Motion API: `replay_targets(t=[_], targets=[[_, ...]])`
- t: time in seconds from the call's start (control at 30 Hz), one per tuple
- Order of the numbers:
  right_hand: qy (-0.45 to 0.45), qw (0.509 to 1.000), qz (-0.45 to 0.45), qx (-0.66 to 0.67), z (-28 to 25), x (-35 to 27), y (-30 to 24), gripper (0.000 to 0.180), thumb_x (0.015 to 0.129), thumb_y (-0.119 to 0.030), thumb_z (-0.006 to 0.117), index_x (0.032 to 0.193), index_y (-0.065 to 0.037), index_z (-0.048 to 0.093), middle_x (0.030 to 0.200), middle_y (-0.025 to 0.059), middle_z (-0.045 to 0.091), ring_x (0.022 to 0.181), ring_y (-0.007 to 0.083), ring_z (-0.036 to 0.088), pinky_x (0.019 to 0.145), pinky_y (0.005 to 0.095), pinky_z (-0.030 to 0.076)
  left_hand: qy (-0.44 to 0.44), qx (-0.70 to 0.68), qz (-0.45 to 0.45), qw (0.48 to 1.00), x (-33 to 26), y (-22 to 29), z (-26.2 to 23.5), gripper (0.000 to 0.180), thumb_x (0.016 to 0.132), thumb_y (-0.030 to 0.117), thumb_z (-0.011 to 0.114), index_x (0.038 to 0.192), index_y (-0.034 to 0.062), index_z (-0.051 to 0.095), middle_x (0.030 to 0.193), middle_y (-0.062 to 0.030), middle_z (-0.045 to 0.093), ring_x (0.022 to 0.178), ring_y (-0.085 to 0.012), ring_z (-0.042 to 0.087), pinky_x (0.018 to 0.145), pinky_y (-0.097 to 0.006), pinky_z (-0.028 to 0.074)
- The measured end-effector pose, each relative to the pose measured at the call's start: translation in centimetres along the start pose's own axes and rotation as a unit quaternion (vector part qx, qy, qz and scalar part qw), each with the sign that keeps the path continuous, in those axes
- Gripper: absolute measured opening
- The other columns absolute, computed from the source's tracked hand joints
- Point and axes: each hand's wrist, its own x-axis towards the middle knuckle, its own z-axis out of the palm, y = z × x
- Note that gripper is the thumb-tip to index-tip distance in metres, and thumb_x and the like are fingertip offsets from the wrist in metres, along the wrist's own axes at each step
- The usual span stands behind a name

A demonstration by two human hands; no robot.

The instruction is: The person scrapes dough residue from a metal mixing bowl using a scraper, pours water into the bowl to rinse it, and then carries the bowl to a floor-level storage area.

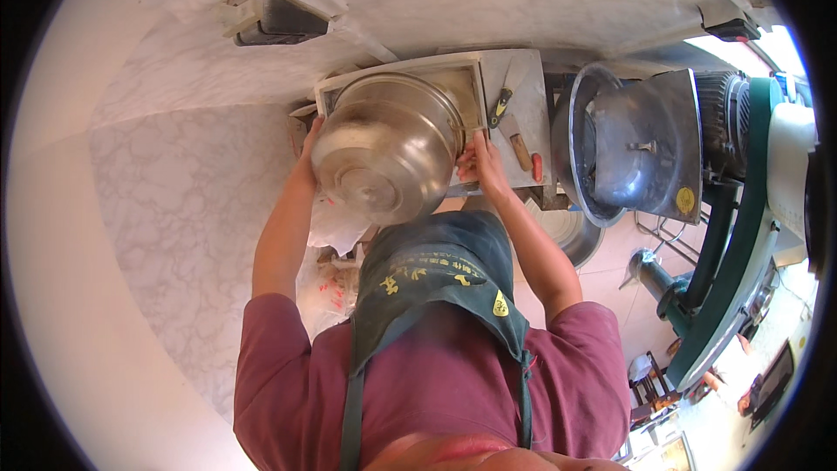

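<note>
- A big green machine (748, 270) is seen on the right.
- A pale box (480, 92) is partly covered by the bowl.
- The metal bowl (384, 139) is tipped over the box; it could be dropped if its smooth side slips.
- The bowl is held on its left by the left hand (309, 145), on its right by the right hand (488, 166); some fingertips are hidden.
- Two knives (520, 152) could be bumped if the bowl is swung right.
</note>
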Motion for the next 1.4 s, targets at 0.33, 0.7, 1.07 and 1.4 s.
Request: replay_targets(t=[0.33, 0.7, 1.07, 1.4], targets=[[0.164, 0.984, 0.002, -0.075, -1.0, 5.1, 3.1, 0.047, 0.105, -0.041, 0.05, 0.09, 0.002, 0.062, 0.061, 0.0112, 0.062, 0.038, 0.0177, 0.053, 0.034, 0.0322, 0.039, -0.029, 0.068, 0.099, 0.992, 3.4, -1.9, -5.2, 0.061, 0.103, 0.063, 0.036, 0.093, 0.0096, 0.064, 0.096, -0.003, 0.066, 0.092, -0.0159, 0.061, 0.082, -0.034, 0.05], [0.121, 0.99, 0.066, -0.034, -1.7, 7.3, 0.7, 0.048, 0.101, -0.045, 0.054, 0.082, -0.002, 0.061, 0.062, 0.0078, 0.061, 0.042, 0.0118, 0.051, 0.036, 0.0276, 0.035, 0.041, 0.113, 0.189, 0.975, 1.5, -4.7, -1.3, 0.051, 0.11, 0.038, 0.032, 0.127, -0.0008, 0.061, 0.116, -0.0112, 0.069, 0.103, -0.0207, 0.068, 0.088, -0.037, 0.056], [0.18, 0.869, -0.392, -0.241, -0.3, 1.5, -7.1, 0.046, 0.107, -0.034, 0.039, 0.123, 0.003, 0.061, 0.124, 0.0165, 0.064, 0.118, 0.0264, 0.058, 0.106, 0.0392, 0.041, 0.018, 0.085, 0.22, 0.972, 3.1, -6.5, -4.5, 0.052, 0.107, 0.043, 0.039, 0.13, 0.0005, 0.058, 0.118, -0.0115, 0.068, 0.107, -0.022, 0.067, 0.091, -0.038, 0.056], [0.132, 0.878, -0.395, -0.237, -0.3, 3.5, -6.6, 0.051, 0.107, -0.029, 0.032, 0.14, 0.003, 0.053, 0.143, 0.0147, 0.057, 0.137, 0.0253, 0.048, 0.12, 0.0381, 0.027, 0.007, 0.091, 0.231, 0.969, 4.4, -5.8, -3.6, 0.054, 0.105, 0.047, 0.041, 0.132, 0.0018, 0.056, 0.119, -0.0117, 0.067, 0.109, -0.0226, 0.066, 0.092, -0.038, 0.055]])
